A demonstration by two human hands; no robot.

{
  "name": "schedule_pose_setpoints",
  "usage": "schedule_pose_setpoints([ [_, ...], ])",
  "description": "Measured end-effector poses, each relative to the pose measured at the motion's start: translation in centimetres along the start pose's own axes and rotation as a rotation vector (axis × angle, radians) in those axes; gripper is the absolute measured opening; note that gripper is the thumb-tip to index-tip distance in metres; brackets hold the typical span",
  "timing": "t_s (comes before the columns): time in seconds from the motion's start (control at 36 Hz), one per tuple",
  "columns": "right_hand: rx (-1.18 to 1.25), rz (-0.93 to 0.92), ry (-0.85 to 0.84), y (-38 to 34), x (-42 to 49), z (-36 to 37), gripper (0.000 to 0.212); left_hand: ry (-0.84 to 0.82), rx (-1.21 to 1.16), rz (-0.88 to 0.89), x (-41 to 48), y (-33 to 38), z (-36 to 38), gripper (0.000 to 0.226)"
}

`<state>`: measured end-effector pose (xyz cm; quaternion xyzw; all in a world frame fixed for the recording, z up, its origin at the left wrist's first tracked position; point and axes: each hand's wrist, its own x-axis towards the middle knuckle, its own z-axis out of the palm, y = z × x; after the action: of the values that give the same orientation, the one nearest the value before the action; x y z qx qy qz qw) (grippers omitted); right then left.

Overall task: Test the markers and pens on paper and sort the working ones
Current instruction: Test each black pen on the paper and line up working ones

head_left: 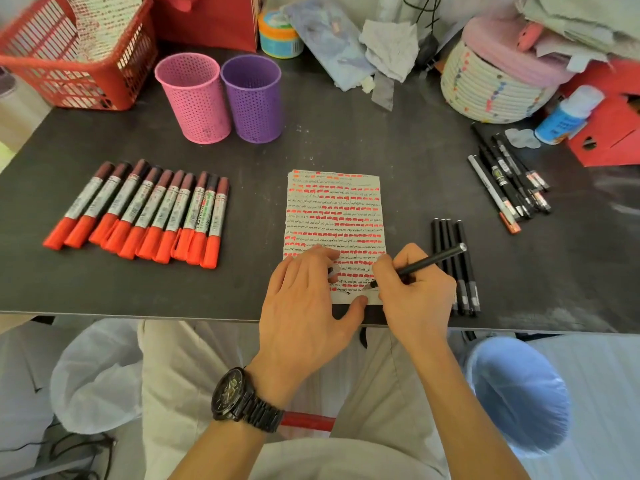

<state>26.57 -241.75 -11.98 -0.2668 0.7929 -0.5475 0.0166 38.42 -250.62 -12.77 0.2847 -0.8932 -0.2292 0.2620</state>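
Right hand grip pinches a slim black pen, its tip on the near end of the paper. The paper is a rough-edged sheet mid-desk, packed with orange dashes and black scribbles. Left hand lies flat, fingers spread, pressing the sheet's near left. Four matte black pens lie just right, partly behind that hand. Ten orange-ended markers sit in a row on the left. Two perforated cups stand far: pink cup, purple cup. The far-right pen pile is too tangled to count.

Soft even light; edges warped, corners blurred.
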Motion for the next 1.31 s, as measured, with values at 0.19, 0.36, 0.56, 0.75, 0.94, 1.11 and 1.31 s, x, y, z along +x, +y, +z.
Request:
schedule_pose_setpoints([
  [0.19, -0.012, -0.008, 0.002, 0.1, 0.0, -0.1, 0.035, 0.012, 0.001, 0.012, 0.0, -0.1, 0.1, 0.051],
  [0.36, -0.007, -0.002, 0.010, 0.0, 0.0, 0.0, 0.031, 0.015, 0.001, 0.022, 0.0, -0.2, 0.1, 0.051],
  [0.56, 0.083, 0.032, 0.050, -1.0, -0.3, -0.3, 0.029, 0.004, -0.013, 0.027, -0.2, -0.3, 0.0, 0.051],
  [0.75, 0.244, 0.130, 0.070, -2.3, -2.5, -1.4, 0.036, 0.005, -0.210, -0.016, -0.7, -0.2, -1.4, 0.035],
  [0.94, 0.637, 0.324, -0.119, -1.9, -7.9, -3.3, 0.023, 0.024, -0.429, -0.045, -5.4, -1.3, -4.5, 0.020],
  [1.11, 0.743, 0.677, -0.163, -0.8, -11.4, -3.2, 0.030, -0.163, -0.466, -0.238, -10.2, -2.4, -3.9, 0.024],
  [1.31, 0.642, 0.760, -0.172, -0.3, -12.1, -3.4, 0.038, -0.317, -0.447, -0.350, -11.5, -3.1, -3.0, 0.026],
])
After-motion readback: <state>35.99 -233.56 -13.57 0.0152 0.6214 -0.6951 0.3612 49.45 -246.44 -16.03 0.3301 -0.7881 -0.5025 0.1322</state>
